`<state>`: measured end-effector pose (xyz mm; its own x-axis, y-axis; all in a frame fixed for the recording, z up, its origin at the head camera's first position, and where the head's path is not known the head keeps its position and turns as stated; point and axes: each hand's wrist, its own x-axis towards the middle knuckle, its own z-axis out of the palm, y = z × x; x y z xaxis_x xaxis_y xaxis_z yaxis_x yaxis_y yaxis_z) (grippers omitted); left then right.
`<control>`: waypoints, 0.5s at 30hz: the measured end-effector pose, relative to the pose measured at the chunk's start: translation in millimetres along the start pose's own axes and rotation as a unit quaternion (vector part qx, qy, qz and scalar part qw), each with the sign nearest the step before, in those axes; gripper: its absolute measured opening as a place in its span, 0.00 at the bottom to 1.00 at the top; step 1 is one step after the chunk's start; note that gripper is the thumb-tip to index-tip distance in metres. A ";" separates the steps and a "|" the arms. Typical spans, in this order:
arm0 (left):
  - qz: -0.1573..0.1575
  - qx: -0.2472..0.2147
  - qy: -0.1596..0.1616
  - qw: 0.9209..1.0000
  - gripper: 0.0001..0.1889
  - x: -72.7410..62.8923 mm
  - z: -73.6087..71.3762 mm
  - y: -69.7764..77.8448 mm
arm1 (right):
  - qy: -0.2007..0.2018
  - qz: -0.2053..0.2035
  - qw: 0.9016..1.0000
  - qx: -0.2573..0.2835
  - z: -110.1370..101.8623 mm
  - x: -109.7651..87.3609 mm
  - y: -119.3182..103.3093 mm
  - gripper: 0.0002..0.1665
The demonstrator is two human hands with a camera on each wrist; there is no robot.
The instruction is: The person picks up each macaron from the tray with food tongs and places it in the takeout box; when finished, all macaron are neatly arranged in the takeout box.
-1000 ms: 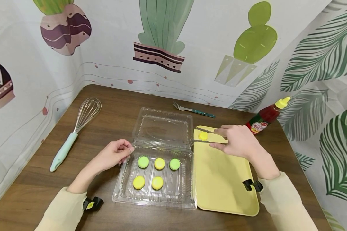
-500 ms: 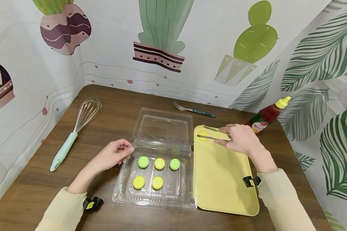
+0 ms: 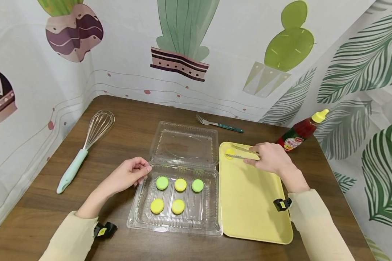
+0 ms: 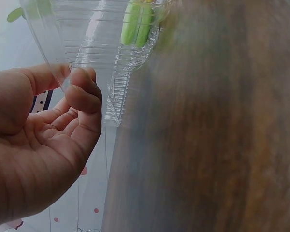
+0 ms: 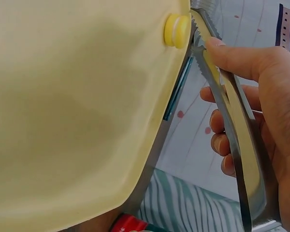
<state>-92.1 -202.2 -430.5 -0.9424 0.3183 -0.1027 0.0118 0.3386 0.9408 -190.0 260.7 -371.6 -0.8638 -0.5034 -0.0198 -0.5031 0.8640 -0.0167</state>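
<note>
A pale cloth point(image 3: 127, 43) printed with cacti and leaves hung behind a dark wooden bench point(image 3: 124, 137). A whisk point(image 3: 73, 166) lay at the left, a fork point(image 3: 228, 127) near the cloth, and a sauce bottle point(image 3: 294, 137) beyond the tray's far right corner.

The clear container point(image 3: 210, 217) lay with its lid point(image 3: 186, 146) folded back, leaving the base uncovered. Inside were 5 macarons in 2 rows: 2 green macarons point(image 3: 162, 183) with 1 yellow between them at the back, and 2 yellow macarons point(image 3: 157, 206) in front; the front right spot was bare. The left hand point(image 3: 127, 175) pinched the rim near the back left corner between thumb and fingers, probably to stop so light a shell from sliding.

The yellow tray point(image 3: 251, 210) lay right beside the container, which left the contents of each within easy reach. It bore 1 yellow macaron point(image 5: 176, 30) by its far left corner. The right hand point(image 3: 271, 157) gripped metal tongs point(image 5: 246, 159), thumb opposite the fingers, seemingly to control their spread. The tongs' tips stood apart near that macaron, not closed around it.
</note>
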 end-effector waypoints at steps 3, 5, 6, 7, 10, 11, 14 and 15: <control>0.002 0.000 0.000 1.000 0.11 -0.4 0.0 0.4 | -0.008 -0.001 1.000 0.001 1.6 0.1 0.4 0.26; 0.000 -0.001 0.000 1.000 0.11 -0.7 -0.3 0.7 | -0.012 -0.001 1.000 0.002 2.3 0.1 0.3 0.26; -0.001 -0.002 -0.003 1.000 0.11 -0.9 -0.5 1.3 | -0.014 0.000 1.000 0.002 2.3 0.2 0.1 0.26; -0.004 -0.003 -0.003 1.000 0.11 -1.2 -0.6 2.0 | -0.014 0.000 1.000 0.002 2.2 0.3 0.0 0.26; -0.008 -0.007 -0.004 1.000 0.12 -2.2 -1.2 4.6 | -0.018 0.006 1.000 0.002 2.2 0.9 -0.3 0.25; -0.008 -0.008 -0.004 1.000 0.12 -2.4 -1.3 5.5 | -0.021 0.009 1.000 0.003 2.1 1.0 -0.3 0.25; -0.010 -0.011 -0.005 1.000 0.12 -2.8 -1.7 7.2 | -0.027 0.016 1.000 0.006 1.0 1.2 -1.2 0.24; -0.011 -0.013 -0.005 1.000 0.12 -2.9 -1.6 7.3 | -0.029 0.017 0.999 0.008 0.7 1.2 -1.2 0.23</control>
<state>-89.9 -202.1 -422.8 -0.9391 0.3200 -0.1257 -0.0168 0.3225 0.9464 -190.4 259.0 -372.3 -0.8777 -0.4729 -0.0783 -0.4719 0.8811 -0.0314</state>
